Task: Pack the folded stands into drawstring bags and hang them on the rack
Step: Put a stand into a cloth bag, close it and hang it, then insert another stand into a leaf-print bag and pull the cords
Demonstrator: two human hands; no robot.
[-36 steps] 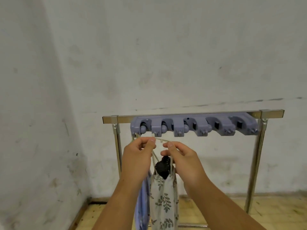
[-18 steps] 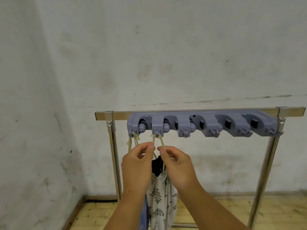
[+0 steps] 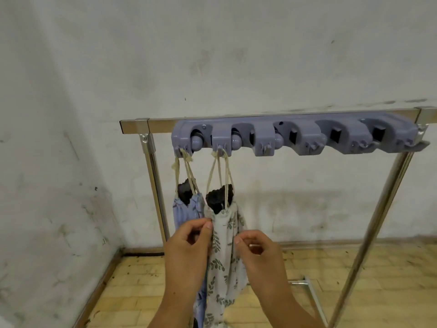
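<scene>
Fingers [image 3: 206, 225] prob. pinch leaf bag [image 3: 224, 261].

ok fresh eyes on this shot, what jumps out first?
The grey hook rail along the top of the metal rack, with two bags hung by cords from its two leftmost hooks: a blue bag and, right of it, a white leaf-print bag, black stand tops poking out of both. Below, the left hand and right hand flank the white bag, fingers curled; whether either grips it is unclear.

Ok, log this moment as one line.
blue bag: first hook; white bag: second hook; left hand: at white bag; right hand: at white bag; grips unclear
</scene>
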